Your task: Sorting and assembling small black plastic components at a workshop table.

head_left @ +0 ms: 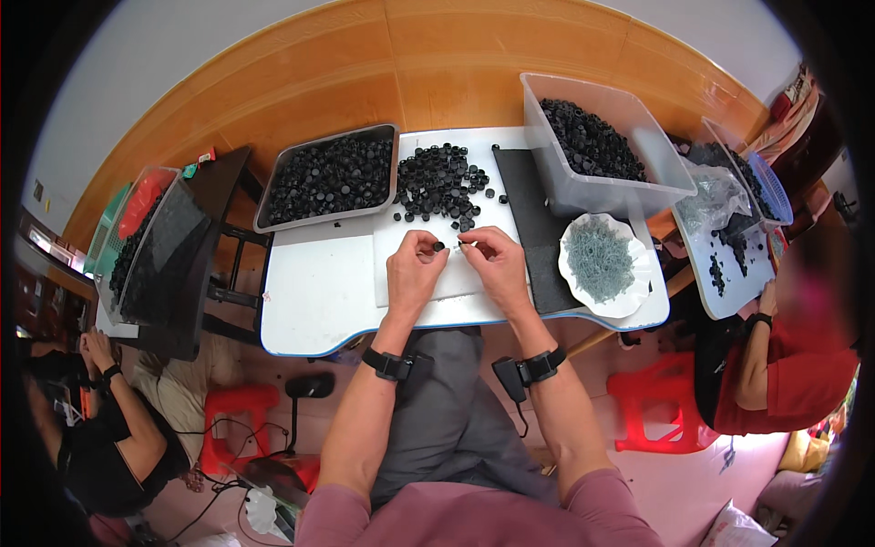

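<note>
Toward the table's (314, 314) front edge, our left hand (417, 269) pinches a black cap (439, 246) beside our right hand (495, 263), pinching a small piece (460, 244).

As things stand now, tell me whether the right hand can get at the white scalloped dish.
Likely yes: a flat black mat lies between the right hand and the white scalloped dish, and nothing standing seems to block the way.

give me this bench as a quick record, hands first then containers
left hand: pinching a small black cap
right hand: fingertips together, item too small to identify
loose pile: black caps, beyond the hands
tray: left of pile, full of black caps
tub: clear, right of pile, black pieces inside
dish: white, wavy-edged, heaped with grey-green pieces
</note>
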A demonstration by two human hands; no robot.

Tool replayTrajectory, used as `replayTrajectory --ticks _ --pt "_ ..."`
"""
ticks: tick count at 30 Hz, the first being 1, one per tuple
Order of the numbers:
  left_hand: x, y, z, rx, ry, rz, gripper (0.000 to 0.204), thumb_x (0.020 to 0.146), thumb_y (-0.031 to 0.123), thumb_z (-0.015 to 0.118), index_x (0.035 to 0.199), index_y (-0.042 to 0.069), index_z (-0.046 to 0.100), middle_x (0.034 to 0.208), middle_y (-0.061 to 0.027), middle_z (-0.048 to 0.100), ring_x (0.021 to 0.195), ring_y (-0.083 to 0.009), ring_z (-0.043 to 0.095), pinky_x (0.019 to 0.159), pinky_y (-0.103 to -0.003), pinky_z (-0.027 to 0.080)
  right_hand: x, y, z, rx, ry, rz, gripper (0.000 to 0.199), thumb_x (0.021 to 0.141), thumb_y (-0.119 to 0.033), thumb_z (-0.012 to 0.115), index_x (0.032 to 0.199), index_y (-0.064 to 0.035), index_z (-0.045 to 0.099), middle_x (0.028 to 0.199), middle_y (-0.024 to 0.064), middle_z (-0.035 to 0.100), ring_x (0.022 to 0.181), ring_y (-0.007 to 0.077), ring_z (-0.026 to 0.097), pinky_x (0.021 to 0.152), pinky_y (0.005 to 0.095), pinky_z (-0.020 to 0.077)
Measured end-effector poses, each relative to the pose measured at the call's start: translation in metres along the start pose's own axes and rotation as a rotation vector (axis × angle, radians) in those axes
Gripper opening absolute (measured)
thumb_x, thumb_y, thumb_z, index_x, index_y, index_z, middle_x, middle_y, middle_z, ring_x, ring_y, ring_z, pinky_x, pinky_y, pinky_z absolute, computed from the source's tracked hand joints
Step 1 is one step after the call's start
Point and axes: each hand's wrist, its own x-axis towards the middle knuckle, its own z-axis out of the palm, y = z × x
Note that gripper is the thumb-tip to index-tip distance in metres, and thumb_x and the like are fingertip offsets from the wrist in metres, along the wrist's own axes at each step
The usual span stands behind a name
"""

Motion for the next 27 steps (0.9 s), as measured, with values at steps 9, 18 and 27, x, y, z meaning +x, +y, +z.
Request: replayTrajectory --ticks 9,18,27 --pt "-0.008 -0.003 0.000 -0.029 -0.042 -0.044 0.028 0.084 0.011 0.083 0.110 0.004 0.075 0.082 -0.0065 0.074 0.070 -0.0122 0.069 0.068 -0.027 0.056 -0.004 0.001 0.003 0.027 -0.031 0.025 0.013 0.087 -0.002 0.075 0.100 -0.0031 0.075 0.091 0.0011 0.070 0.068 0.0045 0.057 0.059 0.0210 0.0440" --pt "-0.010 0.004 -0.001 -0.072 -0.071 0.067 0.025 0.086 0.008 0.081 0.109 0.002 0.073 0.092 -0.0096 0.078 0.079 -0.0157 0.075 0.074 -0.028 0.058 -0.007 0.001 0.003 -0.033 -0.036 0.005 0.015 0.085 -0.002 0.077 0.099 -0.0045 0.073 0.082 -0.0006 0.067 0.065 0.0039 0.055 0.057 0.0218 0.0428" --pt "-0.010 0.003 -0.001 -0.162 -0.072 -0.008 0.025 0.087 0.003 0.080 0.109 -0.001 0.070 0.092 -0.0080 0.078 0.081 -0.0120 0.074 0.073 -0.026 0.058 -0.007 0.001 0.003 -0.062 -0.041 -0.022 0.016 0.084 -0.003 0.076 0.099 -0.0052 0.071 0.076 -0.0016 0.064 0.063 0.0046 0.053 0.056 0.0225 0.0427"
